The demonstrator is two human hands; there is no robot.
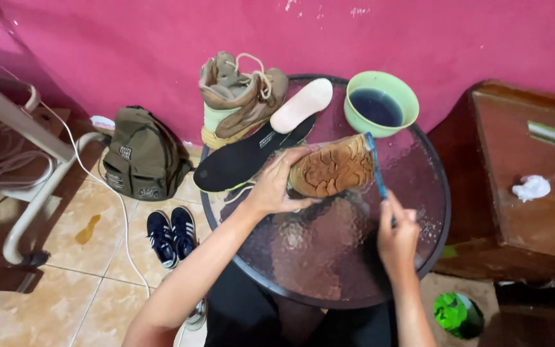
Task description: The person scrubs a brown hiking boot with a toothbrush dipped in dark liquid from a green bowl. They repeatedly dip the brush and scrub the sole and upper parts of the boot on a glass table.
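Hands at a round, dark glass worktop (pixel 329 257), seen from above, against a pink wall. Your left hand (pixel 276 183) grips a tan boot (pixel 332 168) that lies on its side near the middle of the worktop, worn orange-brown sole turned up towards you. The left fingers (pixel 300 156) wrap closed over the heel end. The boot's long axis runs roughly left to right, heel under your left hand, toe pointing right and slightly away.

Your right hand (pixel 398 234) sits just right of the boot and nearer to you, fingers closed around the handle of a blue toothbrush (pixel 376 168). The brush stands almost upright in the view, its head up at the toe edge of the sole, touching or very nearly so. So the boot lies to the left of your brush hand, with the toe the nearest part.

Beyond the boot, a green bowl (pixel 381 103) of dark liquid stands at the far right of the worktop. To the far left stand the second boot (pixel 242 96), a black insole (pixel 245 157) and a pale insole (pixel 302 105) laid across it.

On the tiled floor to your left are a pair of navy sneakers (pixel 171 236) and an olive backpack (pixel 142 154).
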